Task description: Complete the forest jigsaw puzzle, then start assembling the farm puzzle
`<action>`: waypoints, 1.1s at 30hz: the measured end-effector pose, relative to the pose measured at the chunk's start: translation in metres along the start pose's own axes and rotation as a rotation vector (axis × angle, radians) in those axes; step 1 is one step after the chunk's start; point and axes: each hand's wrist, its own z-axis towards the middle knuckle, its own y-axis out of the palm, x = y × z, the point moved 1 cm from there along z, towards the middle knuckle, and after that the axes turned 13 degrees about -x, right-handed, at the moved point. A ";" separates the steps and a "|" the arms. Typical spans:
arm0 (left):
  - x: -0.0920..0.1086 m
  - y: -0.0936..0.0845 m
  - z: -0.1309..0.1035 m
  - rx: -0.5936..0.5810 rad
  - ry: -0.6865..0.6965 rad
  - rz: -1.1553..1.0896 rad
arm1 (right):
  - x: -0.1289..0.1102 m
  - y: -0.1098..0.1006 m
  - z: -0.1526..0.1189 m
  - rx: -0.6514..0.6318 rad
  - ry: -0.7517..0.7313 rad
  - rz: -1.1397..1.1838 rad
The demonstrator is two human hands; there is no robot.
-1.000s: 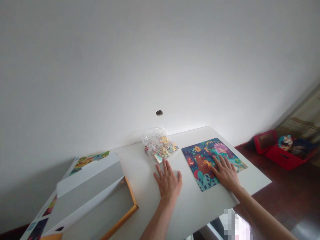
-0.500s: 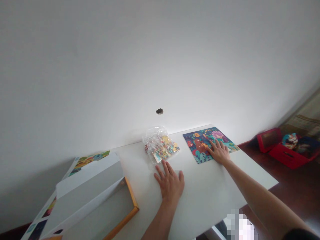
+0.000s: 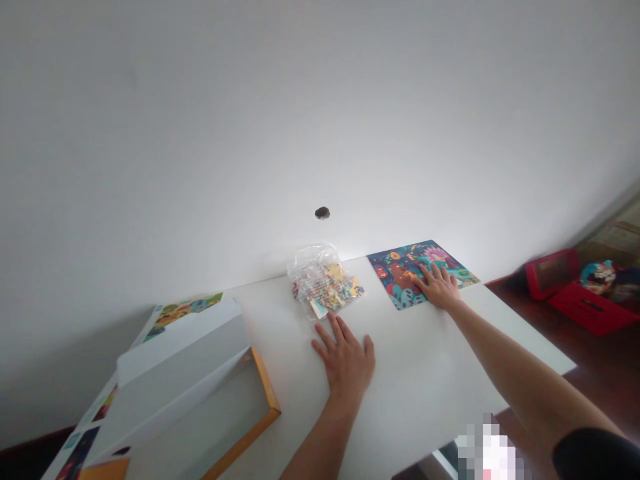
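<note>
My left hand [image 3: 346,360] lies on the white table, fingers spread, holding nothing. Just beyond its fingertips is a clear plastic bag [image 3: 325,283] of colourful jigsaw puzzle pieces, close to the wall. My right hand [image 3: 440,287] rests with fingers spread on a colourful picture board [image 3: 400,277] at the table's far right. The board lies flat and shows a brown animal among plants; my hand and wrist cover its lower right part. To the left of my left hand stands an open cardboard box [image 3: 265,383] with a white inside and orange rim, its lid folded back.
The white table [image 3: 400,393] stands against a pale wall with a small hole [image 3: 322,213]. A red box [image 3: 593,307] with things in it is on the dark floor at right. A blurred-out patch [image 3: 490,447] shows below the table's front edge.
The view has shifted slightly, so the table things sit a little higher in the picture. Both hands stay in about the same places on the table and board.
</note>
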 end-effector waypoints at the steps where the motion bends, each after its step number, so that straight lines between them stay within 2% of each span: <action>1: 0.001 0.000 0.000 0.001 -0.001 -0.001 | 0.000 0.000 0.000 -0.002 -0.001 0.001; 4: 0.002 0.000 0.001 -0.001 -0.011 -0.017 | -0.002 -0.002 -0.006 0.037 0.006 0.012; 8: 0.003 -0.002 0.000 -0.008 -0.007 -0.041 | -0.013 -0.011 -0.025 0.279 0.017 -0.001; 11: 0.003 -0.005 -0.001 -0.014 -0.001 -0.065 | -0.030 -0.016 -0.044 0.349 -0.047 -0.012; 19: -0.007 -0.006 -0.011 0.001 0.085 -0.118 | -0.082 -0.011 -0.097 0.297 -0.272 0.031; 22: -0.020 -0.003 -0.031 -0.008 0.158 -0.139 | -0.104 -0.003 -0.119 0.300 -0.369 0.091; 25: -0.038 -0.003 -0.058 -0.064 0.241 -0.169 | -0.138 -0.002 -0.135 0.257 -0.414 0.229; 30: -0.065 -0.014 -0.085 -0.177 0.378 -0.202 | -0.218 -0.027 -0.134 0.136 -0.338 0.493; 33: -0.070 -0.020 -0.087 -0.171 0.410 -0.198 | -0.248 -0.043 -0.121 0.053 -0.315 0.617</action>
